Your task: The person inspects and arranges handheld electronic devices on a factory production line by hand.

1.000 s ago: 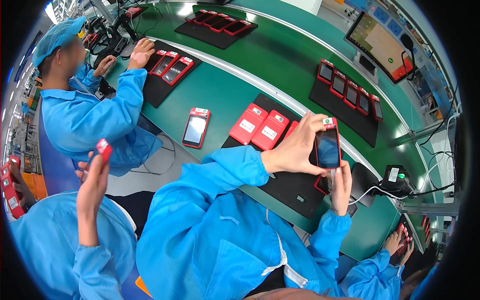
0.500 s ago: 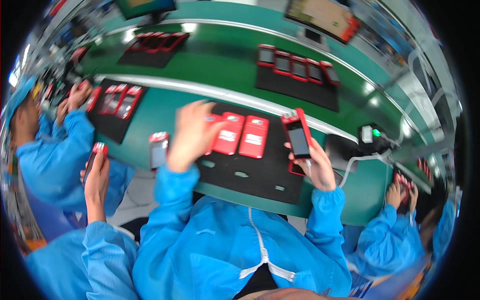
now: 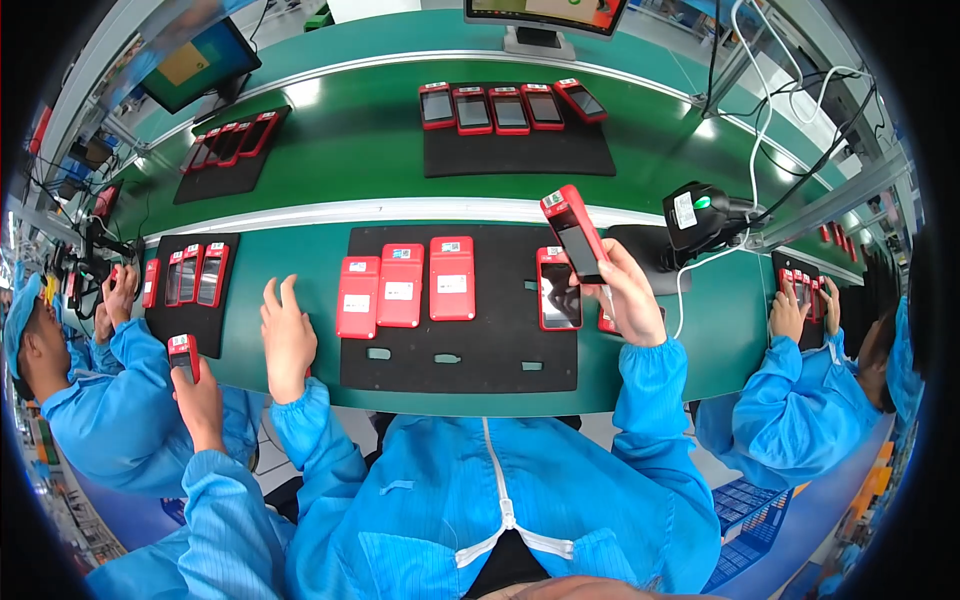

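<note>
My right hand [image 3: 632,295] grips a red handheld terminal [image 3: 575,240], tilted with its dark screen up, above the mat's right side. Beneath it, another red terminal [image 3: 559,295] lies screen up on the black mat [image 3: 470,365]. A further red device [image 3: 607,322] is partly hidden by my right hand. Off the mat's left edge, my left hand [image 3: 287,340] has its fingers stretched and apart. A sliver of red shows by its wrist; what lies under the palm is hidden. Three red terminals [image 3: 358,298] [image 3: 401,285] [image 3: 452,279] lie face down on the mat, white labels up.
A black scanner [image 3: 695,215] with a green light and white cable stands right of the mat. Several terminals [image 3: 507,110] rest on a far mat, below a monitor [image 3: 545,15]. Co-workers sit on both sides; one hand [image 3: 198,400] at left holds a terminal.
My left hand has moved from over the face-down terminals to the mat's left. The terminal seen there before is now out of sight. My right hand still holds its terminal; the view has shifted.
</note>
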Tool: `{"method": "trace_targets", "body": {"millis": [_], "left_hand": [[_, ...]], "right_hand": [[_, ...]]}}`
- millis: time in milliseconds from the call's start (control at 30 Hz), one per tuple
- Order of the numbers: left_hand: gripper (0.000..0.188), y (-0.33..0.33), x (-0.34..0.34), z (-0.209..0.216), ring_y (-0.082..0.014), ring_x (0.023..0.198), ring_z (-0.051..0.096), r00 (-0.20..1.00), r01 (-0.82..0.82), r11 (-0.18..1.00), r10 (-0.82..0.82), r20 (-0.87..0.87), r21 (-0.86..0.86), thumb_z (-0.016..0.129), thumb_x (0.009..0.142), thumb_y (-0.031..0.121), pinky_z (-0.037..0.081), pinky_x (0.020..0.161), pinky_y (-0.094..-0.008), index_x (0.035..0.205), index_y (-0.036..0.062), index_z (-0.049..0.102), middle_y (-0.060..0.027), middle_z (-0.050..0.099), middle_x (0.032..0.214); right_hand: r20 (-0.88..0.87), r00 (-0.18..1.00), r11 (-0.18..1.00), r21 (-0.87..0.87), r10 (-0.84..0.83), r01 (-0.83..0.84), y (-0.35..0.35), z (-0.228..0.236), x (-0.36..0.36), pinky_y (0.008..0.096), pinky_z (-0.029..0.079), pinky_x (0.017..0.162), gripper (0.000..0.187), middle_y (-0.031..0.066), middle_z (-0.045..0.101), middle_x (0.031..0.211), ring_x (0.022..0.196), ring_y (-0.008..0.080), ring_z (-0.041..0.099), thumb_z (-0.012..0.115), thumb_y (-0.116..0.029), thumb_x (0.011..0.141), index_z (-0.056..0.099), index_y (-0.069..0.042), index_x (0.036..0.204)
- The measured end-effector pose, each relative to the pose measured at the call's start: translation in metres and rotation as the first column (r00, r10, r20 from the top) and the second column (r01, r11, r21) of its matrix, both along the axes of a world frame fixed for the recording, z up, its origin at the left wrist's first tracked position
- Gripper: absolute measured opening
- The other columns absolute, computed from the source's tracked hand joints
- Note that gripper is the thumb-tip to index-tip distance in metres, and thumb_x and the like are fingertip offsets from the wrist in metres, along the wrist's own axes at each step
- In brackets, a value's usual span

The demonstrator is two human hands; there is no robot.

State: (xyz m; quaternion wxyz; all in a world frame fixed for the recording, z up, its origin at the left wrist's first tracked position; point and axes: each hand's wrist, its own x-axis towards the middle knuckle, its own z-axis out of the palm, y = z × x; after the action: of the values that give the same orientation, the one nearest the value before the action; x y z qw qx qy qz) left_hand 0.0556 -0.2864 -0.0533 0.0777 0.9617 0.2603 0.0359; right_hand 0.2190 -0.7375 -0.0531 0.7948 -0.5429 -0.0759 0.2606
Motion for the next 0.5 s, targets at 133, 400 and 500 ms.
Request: {"method": "trace_targets", "body": {"millis": [133, 400, 500], "left_hand": [[0.067, -0.005, 0.015, 0.001, -0.046, 0.138, 0.05, 0.987, 0.103, 0.992, -0.092, 0.131, -0.079, 0.069, 0.09, -0.009, 0.05, 0.111, -0.0507, 0.15, 0.0078, 0.046, -0.0241, 0.036, 0.162], [0.065, 0.005, 0.068, -0.006, -0.0448, 0.139, 0.051, 0.955, 0.255, 0.962, -0.236, 0.181, -0.093, 0.07, 0.092, -0.006, 0.052, 0.11, -0.0484, 0.151, 0.0065, 0.045, -0.0244, 0.036, 0.162], [0.063, 0.007, 0.085, -0.014, -0.0431, 0.139, 0.051, 0.943, 0.285, 0.957, -0.268, 0.197, -0.063, 0.07, 0.094, -0.003, 0.052, 0.109, -0.0474, 0.151, 0.0067, 0.046, -0.0245, 0.037, 0.163]], "right_hand": [[0.38, 0.895, 0.886, -0.297, -0.233, 0.356, -0.006, -0.014, -0.004, 0.029, 0.052, 0.085, 0.043, 0.013, 0.071, 0.127, 0.104, 0.0143, 0.068, 0.082, -0.009, 0.092, 0.047, -0.009, 0.116], [0.771, 0.573, 0.444, -0.425, -0.279, 0.789, -0.021, -0.03, -0.01, 0.0385, 0.054, 0.087, 0.055, 0.0201, 0.07, 0.126, 0.104, 0.0314, 0.07, 0.09, -0.008, 0.078, 0.046, -0.004, 0.109], [0.805, 0.536, 0.388, -0.423, -0.255, 0.819, -0.017, -0.035, -0.012, 0.0415, 0.054, 0.094, 0.055, 0.0208, 0.068, 0.127, 0.107, 0.0345, 0.068, 0.091, -0.007, 0.078, 0.046, -0.004, 0.11]]}}
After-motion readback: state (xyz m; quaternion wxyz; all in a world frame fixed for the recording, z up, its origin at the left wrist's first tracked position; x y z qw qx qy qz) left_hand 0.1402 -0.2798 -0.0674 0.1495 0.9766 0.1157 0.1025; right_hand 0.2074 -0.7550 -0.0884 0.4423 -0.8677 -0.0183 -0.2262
